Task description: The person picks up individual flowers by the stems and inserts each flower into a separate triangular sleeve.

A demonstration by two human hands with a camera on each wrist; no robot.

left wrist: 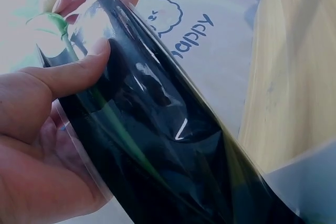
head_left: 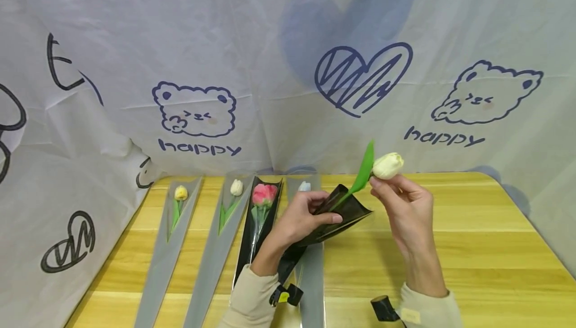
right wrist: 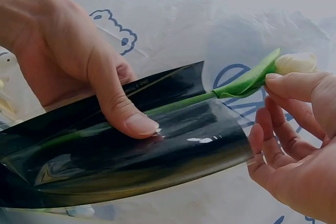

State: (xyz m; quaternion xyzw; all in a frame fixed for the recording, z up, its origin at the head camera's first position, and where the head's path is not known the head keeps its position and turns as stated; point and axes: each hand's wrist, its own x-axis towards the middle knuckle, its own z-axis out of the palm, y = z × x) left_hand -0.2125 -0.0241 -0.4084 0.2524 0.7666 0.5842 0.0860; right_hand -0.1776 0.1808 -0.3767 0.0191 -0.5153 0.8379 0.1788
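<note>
A white artificial tulip [head_left: 388, 166] is pinched just below its bloom by my right hand [head_left: 407, 213], its green leaf [right wrist: 247, 80] pointing up beside the flower. The stem runs down inside a black flower sleeve [right wrist: 199, 140] with a clear front. My left hand [head_left: 306, 218] grips this sleeve around its upper part, thumb across the clear face. In the left wrist view the green stem [left wrist: 123, 129] shows through the film. Bloom and leaf stand outside the sleeve's mouth. The sleeve's lower end is partly hidden behind my left forearm.
On the wooden table [head_left: 450, 248] lie grey sleeves with a yellow tulip [head_left: 181, 193], a white tulip [head_left: 236, 187] and a pale blue flower [head_left: 304, 186]. A black sleeve with a pink flower [head_left: 264, 194] lies between them. Behind hangs a printed white cloth [head_left: 279, 118].
</note>
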